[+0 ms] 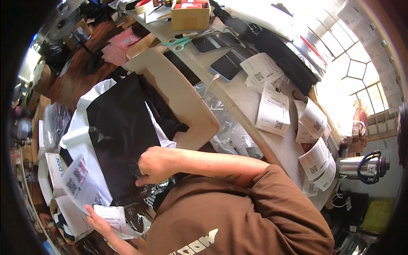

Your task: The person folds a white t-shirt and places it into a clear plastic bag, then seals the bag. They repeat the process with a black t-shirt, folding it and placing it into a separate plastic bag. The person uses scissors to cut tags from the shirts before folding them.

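My left hand (99, 223) is at the lower left, its fingers pinching a translucent printed plastic bag or sheet (76, 185) that stands up from it. Printed paper labels (111, 216) lie right beside that hand. My right hand (156, 164) is curled, thumb down, over the edge of a black fabric garment (121, 137). Its fingertips are hidden, so what it grips cannot be told. White fabric (79, 134) shows along the garment's left side. Shiny clear plastic (135, 218) lies below, near my brown shirt.
A tan rounded board (191, 118) sits under the garment's right side. The table (220, 92) holds phones (226, 63), teal scissors (178, 44), a cardboard box (191, 19) and several printed labels (274, 110). A steel flask (357, 167) stands at right. Bagged goods (55, 124) lie left.
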`<act>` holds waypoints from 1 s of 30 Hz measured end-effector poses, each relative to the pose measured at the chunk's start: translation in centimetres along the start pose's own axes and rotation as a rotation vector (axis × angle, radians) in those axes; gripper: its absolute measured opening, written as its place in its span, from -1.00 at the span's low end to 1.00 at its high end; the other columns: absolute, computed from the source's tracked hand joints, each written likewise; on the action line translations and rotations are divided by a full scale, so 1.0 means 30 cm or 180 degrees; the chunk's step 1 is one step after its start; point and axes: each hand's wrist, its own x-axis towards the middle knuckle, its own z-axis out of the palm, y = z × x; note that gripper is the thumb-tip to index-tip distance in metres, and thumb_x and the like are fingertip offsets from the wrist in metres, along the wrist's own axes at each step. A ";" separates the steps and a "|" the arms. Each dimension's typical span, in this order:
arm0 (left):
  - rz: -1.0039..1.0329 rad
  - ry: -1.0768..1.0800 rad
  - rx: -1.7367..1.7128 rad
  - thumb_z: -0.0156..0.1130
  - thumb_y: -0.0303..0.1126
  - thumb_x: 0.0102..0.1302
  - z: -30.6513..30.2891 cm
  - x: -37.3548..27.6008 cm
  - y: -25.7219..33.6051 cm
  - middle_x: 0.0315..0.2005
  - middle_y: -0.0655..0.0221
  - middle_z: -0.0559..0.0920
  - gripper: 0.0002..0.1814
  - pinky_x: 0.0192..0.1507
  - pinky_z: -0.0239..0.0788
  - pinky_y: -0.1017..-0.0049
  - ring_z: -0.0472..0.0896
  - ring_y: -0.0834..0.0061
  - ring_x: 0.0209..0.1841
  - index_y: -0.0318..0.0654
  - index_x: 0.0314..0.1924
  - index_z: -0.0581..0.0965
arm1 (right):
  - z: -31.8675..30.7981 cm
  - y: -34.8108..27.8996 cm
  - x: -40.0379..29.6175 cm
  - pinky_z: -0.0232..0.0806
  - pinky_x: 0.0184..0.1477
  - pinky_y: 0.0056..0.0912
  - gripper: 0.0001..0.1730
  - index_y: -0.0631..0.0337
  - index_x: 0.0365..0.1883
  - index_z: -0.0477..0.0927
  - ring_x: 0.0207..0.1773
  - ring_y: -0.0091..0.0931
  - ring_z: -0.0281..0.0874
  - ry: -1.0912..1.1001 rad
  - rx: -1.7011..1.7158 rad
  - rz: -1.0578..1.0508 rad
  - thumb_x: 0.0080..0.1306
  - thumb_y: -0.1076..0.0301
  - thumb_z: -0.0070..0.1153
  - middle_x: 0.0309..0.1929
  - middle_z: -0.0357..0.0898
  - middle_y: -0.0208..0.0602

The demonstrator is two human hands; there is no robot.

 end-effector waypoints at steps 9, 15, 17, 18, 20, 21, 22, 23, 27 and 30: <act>0.0177 0.1553 -0.1157 0.08 0.00 0.53 -0.012 -0.058 0.104 0.25 -0.12 0.44 -0.28 0.21 0.38 0.28 0.54 0.19 0.20 -0.68 0.26 0.37 | 0.209 0.172 0.286 -0.36 0.60 0.06 -0.27 -0.18 0.45 0.38 0.66 -0.27 -0.12 0.0173 -0.1237 -0.0382 0.42 -0.32 -0.13 0.60 0.07 -0.17; 0.2568 -0.0188 0.1215 -0.05 -0.52 0.37 0.036 -0.174 0.048 0.17 0.05 0.61 -0.49 -0.17 0.54 0.23 0.71 0.21 -0.21 -0.38 0.31 0.44 | 0.211 0.278 0.469 -0.28 0.59 0.02 -0.34 -0.19 0.38 0.45 0.63 -0.35 -0.04 0.0900 -0.1313 -0.0582 0.40 -0.23 -0.02 0.58 0.12 -0.35; 0.2408 -0.1172 0.2072 0.02 -0.59 0.05 0.105 -0.206 0.113 0.20 0.22 0.60 -0.28 -0.28 0.55 0.25 0.69 0.09 -0.29 -0.13 0.32 0.48 | 0.197 0.284 0.467 -0.19 0.57 0.08 -0.40 -0.09 0.33 0.51 0.61 -0.23 0.00 0.1136 -0.1196 -0.0533 0.38 -0.10 0.08 0.55 0.17 -0.23; 0.2051 -0.1809 0.2420 0.04 -0.61 0.07 0.104 -0.229 0.108 0.19 0.25 0.61 -0.29 -0.28 0.57 0.27 0.71 0.14 -0.26 -0.04 0.31 0.51 | 0.182 0.269 0.455 -0.16 0.56 0.11 -0.42 0.03 0.27 0.55 0.60 -0.13 0.00 0.1256 -0.1198 -0.0504 0.29 0.08 0.22 0.50 0.21 -0.08; 0.1918 -0.1790 0.2204 0.07 -0.61 0.07 0.095 -0.261 0.092 0.17 0.26 0.62 -0.29 -0.26 0.58 0.29 0.72 0.15 -0.22 0.00 0.29 0.53 | 0.153 0.221 0.397 0.10 0.46 0.03 -0.55 0.18 0.02 0.62 0.45 -0.08 0.25 0.1438 -0.0921 -0.0681 0.13 0.32 0.34 0.26 0.42 -0.06; 0.1857 -0.1797 0.2080 0.09 -0.61 0.07 0.085 -0.272 0.085 0.16 0.26 0.63 -0.30 -0.26 0.58 0.30 0.72 0.16 -0.20 0.02 0.28 0.54 | 0.122 0.199 0.362 0.24 0.33 -0.05 -0.64 0.17 -0.14 0.63 0.26 -0.13 0.42 0.1115 -0.0437 -0.0775 0.06 0.38 0.38 0.08 0.50 -0.13; 0.1851 -0.1752 0.1904 0.10 -0.61 0.07 0.072 -0.270 0.082 0.15 0.27 0.63 -0.31 -0.25 0.59 0.31 0.72 0.16 -0.19 0.01 0.27 0.55 | 0.135 0.213 0.330 0.28 0.26 -0.09 -0.67 0.16 -0.22 0.63 0.15 -0.18 0.47 0.1135 -0.0205 -0.0926 0.00 0.41 0.40 0.00 0.52 -0.19; 0.1833 -0.1710 0.1724 0.11 -0.61 0.08 0.060 -0.262 0.077 0.15 0.28 0.64 -0.32 -0.25 0.59 0.31 0.72 0.17 -0.17 0.00 0.27 0.55 | 0.130 0.182 0.288 0.26 0.28 -0.07 -0.64 0.16 -0.24 0.63 0.16 -0.17 0.46 0.1213 -0.0249 -0.0822 -0.04 0.40 0.45 0.01 0.52 -0.20; 0.1649 -0.1564 0.1195 0.12 -0.62 0.07 0.008 -0.247 0.071 0.13 0.33 0.66 -0.32 -0.23 0.59 0.31 0.72 0.18 -0.14 0.00 0.26 0.56 | 0.129 0.171 0.228 0.21 0.36 -0.06 -0.63 0.11 -0.29 0.68 0.23 -0.18 0.42 0.1103 -0.0423 -0.0798 -0.08 0.29 0.53 0.04 0.50 -0.24; 0.1784 -0.1541 0.1206 0.16 -0.62 0.00 -0.050 -0.260 0.054 0.12 0.40 0.67 -0.29 -0.31 0.57 0.37 0.73 0.26 -0.17 0.01 0.24 0.58 | 0.146 0.190 0.254 0.20 0.37 -0.05 -0.81 0.14 -0.42 0.73 0.21 -0.20 0.45 0.1102 -0.0183 -0.0675 0.00 0.33 0.46 0.01 0.57 -0.26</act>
